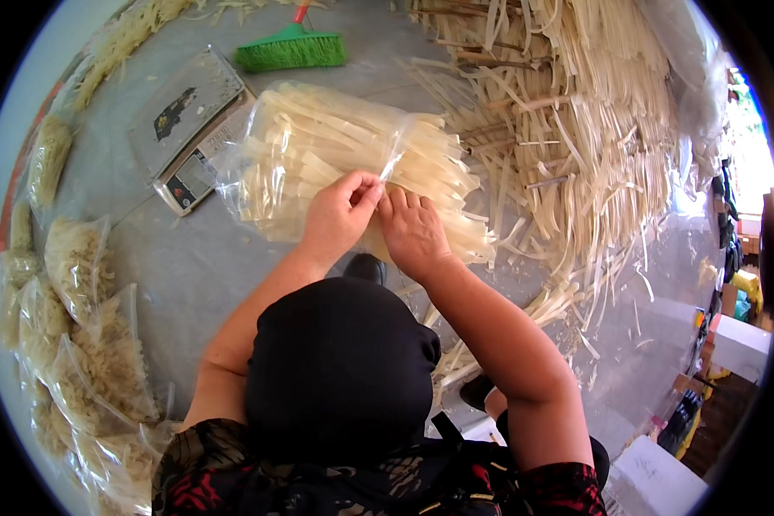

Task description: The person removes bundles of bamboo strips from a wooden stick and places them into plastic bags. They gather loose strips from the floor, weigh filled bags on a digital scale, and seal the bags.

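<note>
A clear plastic bag (250, 161) lies on its side in front of me, filled with pale, flat dried strips that look like noodles (448, 158). The ends of the strips stick out of the bag's mouth to the right. My left hand (342, 209) pinches the rim of the bag between thumb and fingertips. Right beside it, my right hand (416, 229) has its fingers curled at the same rim, over the strips. Its thumb is mostly hidden, and the two hands almost touch.
A digital scale (184, 129) stands left of the bag, and a green broom (290, 50) lies beyond. Loose strips with thin sticks (593, 129) heap up at right. Filled plastic bags (97, 361) line the left wall. White boxes (658, 471) sit at lower right.
</note>
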`<action>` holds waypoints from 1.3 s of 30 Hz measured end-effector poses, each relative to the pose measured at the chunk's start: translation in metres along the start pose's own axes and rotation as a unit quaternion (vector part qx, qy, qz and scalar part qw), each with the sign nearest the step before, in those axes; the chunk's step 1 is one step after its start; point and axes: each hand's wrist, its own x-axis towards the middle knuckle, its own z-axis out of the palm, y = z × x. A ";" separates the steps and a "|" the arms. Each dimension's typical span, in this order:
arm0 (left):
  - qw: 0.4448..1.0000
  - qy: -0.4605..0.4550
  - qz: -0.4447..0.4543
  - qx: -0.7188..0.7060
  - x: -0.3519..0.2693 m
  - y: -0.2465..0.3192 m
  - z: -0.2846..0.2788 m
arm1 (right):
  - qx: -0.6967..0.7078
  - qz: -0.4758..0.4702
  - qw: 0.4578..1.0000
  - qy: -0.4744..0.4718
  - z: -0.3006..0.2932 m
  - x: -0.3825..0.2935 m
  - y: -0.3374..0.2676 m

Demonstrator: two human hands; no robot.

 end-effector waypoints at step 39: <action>0.930 -0.246 -0.270 0.032 0.022 -0.004 0.009 | 0.197 0.901 0.385 -0.033 0.140 -0.332 0.142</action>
